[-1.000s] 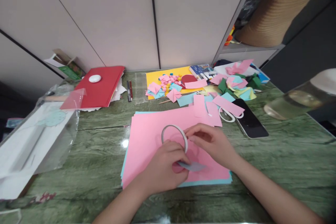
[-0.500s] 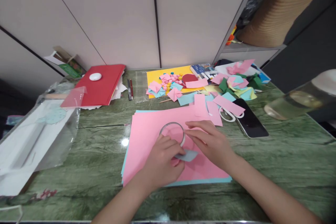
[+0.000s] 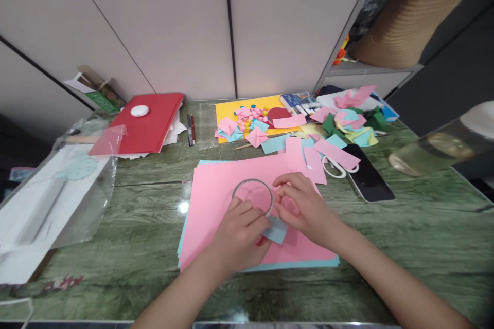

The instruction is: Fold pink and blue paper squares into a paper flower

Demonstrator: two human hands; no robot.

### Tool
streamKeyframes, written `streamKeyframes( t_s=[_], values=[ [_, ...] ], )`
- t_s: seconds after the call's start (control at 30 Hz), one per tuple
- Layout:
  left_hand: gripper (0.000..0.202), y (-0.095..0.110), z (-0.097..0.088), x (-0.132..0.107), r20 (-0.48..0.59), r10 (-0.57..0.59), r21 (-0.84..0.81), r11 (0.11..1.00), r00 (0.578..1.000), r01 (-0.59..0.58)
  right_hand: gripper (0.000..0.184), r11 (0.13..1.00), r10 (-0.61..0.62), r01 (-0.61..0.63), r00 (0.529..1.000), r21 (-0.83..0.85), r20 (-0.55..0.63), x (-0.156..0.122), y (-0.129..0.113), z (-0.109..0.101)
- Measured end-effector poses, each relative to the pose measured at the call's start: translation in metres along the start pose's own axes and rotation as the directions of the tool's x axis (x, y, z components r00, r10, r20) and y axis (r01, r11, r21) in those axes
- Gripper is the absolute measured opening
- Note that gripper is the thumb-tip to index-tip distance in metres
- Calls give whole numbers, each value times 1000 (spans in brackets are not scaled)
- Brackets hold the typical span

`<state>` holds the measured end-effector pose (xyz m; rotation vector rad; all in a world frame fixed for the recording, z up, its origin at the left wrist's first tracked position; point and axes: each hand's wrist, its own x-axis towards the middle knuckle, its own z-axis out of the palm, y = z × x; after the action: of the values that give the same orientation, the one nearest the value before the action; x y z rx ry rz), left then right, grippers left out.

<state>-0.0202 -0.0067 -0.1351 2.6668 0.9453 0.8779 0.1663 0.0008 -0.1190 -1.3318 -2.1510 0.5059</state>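
Pinching a small light-blue paper piece between thumb and fingers, the left hand is drawn almost together, its other fingers lying at the near edge of a thin tape ring; how firmly they grip that ring I cannot tell. The right hand is half curled just beside the ring's right rim, with a narrow gap between thumb and forefinger; whether its fingertips touch or hold anything is unclear. Beneath both hands lies a stack of pink sheets. Beyond the right hand are white-handled scissors and a phone.
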Motion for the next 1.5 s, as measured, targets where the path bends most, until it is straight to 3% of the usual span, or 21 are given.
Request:
streamKeyframes(
  t_s=[0.17,0.4,0.47,0.53,0.57,0.63,0.67,0.7,0.77,0.9,0.97,1.07,1.1,1.27,1.37,1.43,1.5],
  values=[
    [12,4,1,-5,-111,41,49,998,993,-35,11,954,134,-128,991,269,-3,-1,-9,8],
    [15,13,3,-8,-269,142,25,990,953,-140,9,890,334,-270,935,369,-121,3,8,13],
    [13,8,3,-4,-271,-18,-70,998,962,-1,13,802,424,-332,902,496,-82,5,17,9],
    [11,-2,1,2,-235,-239,-233,955,942,184,16,664,493,-365,870,653,-15,7,23,4],
    [10,-9,-1,4,-170,-389,-328,889,905,320,18,579,513,-375,858,723,35,7,25,2],
    [6,-23,-7,8,-51,-664,-542,646,746,537,19,413,513,-399,845,819,153,7,28,0],
    [6,-29,-10,9,30,-729,-641,511,684,572,19,349,501,-415,841,840,206,7,29,0],
    [8,-35,-13,10,99,-746,-705,414,659,575,19,313,490,-427,838,848,241,7,29,0],
    [12,-42,-19,9,138,-774,-783,297,618,546,19,329,485,-428,842,842,239,6,29,0],
    [8,-45,-28,8,171,-781,-859,181,601,480,24,568,439,-322,897,757,52,4,23,0],
    [6,-46,-29,8,268,-764,-862,82,587,500,27,653,381,-265,924,709,-5,3,19,1],
    [11,-55,-28,9,437,-710,-818,-59,552,572,30,690,338,-250,941,679,4,2,16,2],
    [12,-59,-28,9,457,-703,-802,-61,545,594,30,692,335,-257,942,674,16,2,16,2],
    [15,-77,-51,2,434,-732,-678,119,526,725,30,693,350,-298,935,657,56,2,17,2],
    [18,-75,-68,0,352,-739,-456,401,575,794,29,716,350,-306,935,628,56,2,16,2],
    [20,-68,-69,3,268,-754,-396,481,599,783,29,740,352,-310,935,597,50,2,11,2],
    [23,-56,-61,7,258,-732,-450,487,631,749,32,748,358,-316,932,583,46,1,5,3]
  ],
)
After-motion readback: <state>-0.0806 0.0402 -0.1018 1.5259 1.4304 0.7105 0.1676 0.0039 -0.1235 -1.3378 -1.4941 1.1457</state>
